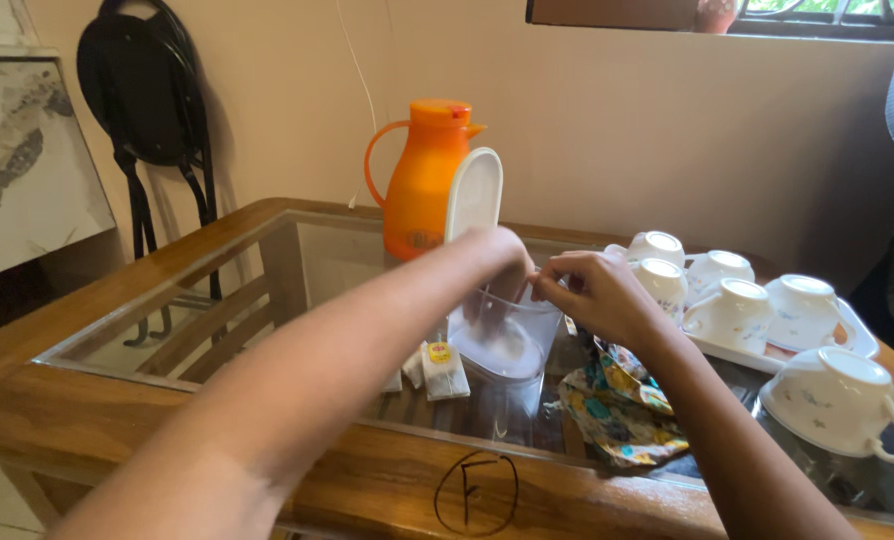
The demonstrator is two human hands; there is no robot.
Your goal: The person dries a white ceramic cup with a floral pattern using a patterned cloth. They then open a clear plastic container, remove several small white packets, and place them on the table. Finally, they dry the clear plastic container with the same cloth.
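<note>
A clear plastic container (pixel 503 345) with its white lid (pixel 474 193) swung up stands on the glass table top (pixel 267 300). My left hand (pixel 495 262) reaches down into the container; its fingers are hidden behind the wall. My right hand (pixel 587 290) pinches the container's right rim. Small tea bag packets (pixel 441 368) lie on the glass just left of the container. An orange thermos jug (pixel 422 180) stands behind it.
Several white cups, most upside down, sit on a white tray (pixel 757 355) at the right; one more cup (pixel 841 400) lies nearer. A floral cloth (pixel 622 405) lies below my right hand. The table has a wooden frame (pixel 387 480). A black folding chair (pixel 147 110) leans on the wall.
</note>
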